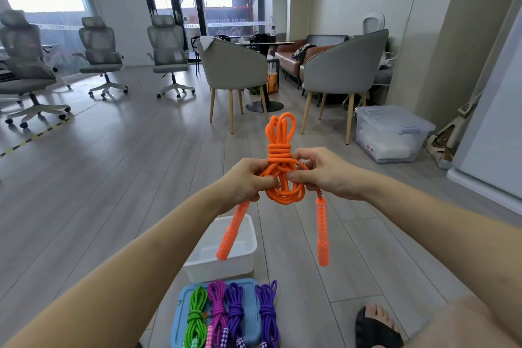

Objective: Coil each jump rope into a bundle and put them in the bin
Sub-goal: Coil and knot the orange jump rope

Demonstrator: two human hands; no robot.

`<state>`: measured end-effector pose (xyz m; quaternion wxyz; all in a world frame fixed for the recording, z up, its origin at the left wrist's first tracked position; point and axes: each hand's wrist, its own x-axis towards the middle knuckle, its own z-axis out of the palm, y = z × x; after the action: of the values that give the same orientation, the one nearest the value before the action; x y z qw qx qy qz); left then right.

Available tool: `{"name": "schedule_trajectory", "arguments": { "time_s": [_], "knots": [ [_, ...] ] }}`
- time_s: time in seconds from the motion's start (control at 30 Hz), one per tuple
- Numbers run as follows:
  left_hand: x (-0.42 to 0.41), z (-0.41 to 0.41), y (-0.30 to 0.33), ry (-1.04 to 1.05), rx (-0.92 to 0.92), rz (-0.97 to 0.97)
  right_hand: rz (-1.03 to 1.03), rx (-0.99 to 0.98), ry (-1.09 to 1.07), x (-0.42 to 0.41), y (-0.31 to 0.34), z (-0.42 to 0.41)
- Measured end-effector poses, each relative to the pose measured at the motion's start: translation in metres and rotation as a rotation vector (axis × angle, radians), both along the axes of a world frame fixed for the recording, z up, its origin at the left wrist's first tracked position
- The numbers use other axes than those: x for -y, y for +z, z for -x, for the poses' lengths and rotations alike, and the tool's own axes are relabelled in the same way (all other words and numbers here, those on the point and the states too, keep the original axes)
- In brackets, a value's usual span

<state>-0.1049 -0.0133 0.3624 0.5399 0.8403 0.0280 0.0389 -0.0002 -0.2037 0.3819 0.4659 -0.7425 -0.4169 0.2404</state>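
Left hand [248,181]: I see its fingers curled round the orange rope [279,155].
Right hand [324,172]: fingers pinching its loops.
Bin [243,263]: below.

Grey plank floor [113,178], office chairs [100,51]

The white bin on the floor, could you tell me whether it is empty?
Empty as far as visible: the white bin shows bare bottom; an orange handle hangs before it.

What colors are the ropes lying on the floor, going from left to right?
Green rope → pink rope → purple rope → another purple rope. The first three lie on the blue lid; the last sits at its right edge.
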Motion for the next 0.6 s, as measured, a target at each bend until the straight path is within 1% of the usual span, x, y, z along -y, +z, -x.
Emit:
{"name": "schedule_trajectory", "arguments": {
  "time_s": [0.07, 0.2, 0.27, 0.43, 0.47, 0.6],
  "knots": [
    [-0.0016, 0.0007, 0.0017, -0.006, -0.012, 0.001, 0.011, 0.032, -0.003, -0.0016, 0.0004, 0.0004],
    [0.0005, 0.0012, -0.0027, 0.001, -0.017, 0.066, 0.0, 0.025, -0.031, -0.0043, -0.0032, 0.0032],
    [0.0009, 0.0007, -0.0035, 0.012, -0.018, 0.065, 0.0, 0.029, -0.041, -0.0047, -0.0037, 0.0046],
    [0.0031, -0.0006, -0.002, 0.077, 0.08, -0.139, -0.008, 0.001, -0.023, -0.0048, -0.0028, 0.006],
    [0.0039, -0.0005, -0.0019, 0.083, 0.077, -0.14, -0.013, 0.002, -0.026, -0.0051, -0.0034, 0.0063],
    [0.0035, 0.0029, -0.0038, 0.044, -0.003, -0.027, -0.017, 0.023, -0.065, -0.0059, -0.0085, 0.0077]
  ]
}}
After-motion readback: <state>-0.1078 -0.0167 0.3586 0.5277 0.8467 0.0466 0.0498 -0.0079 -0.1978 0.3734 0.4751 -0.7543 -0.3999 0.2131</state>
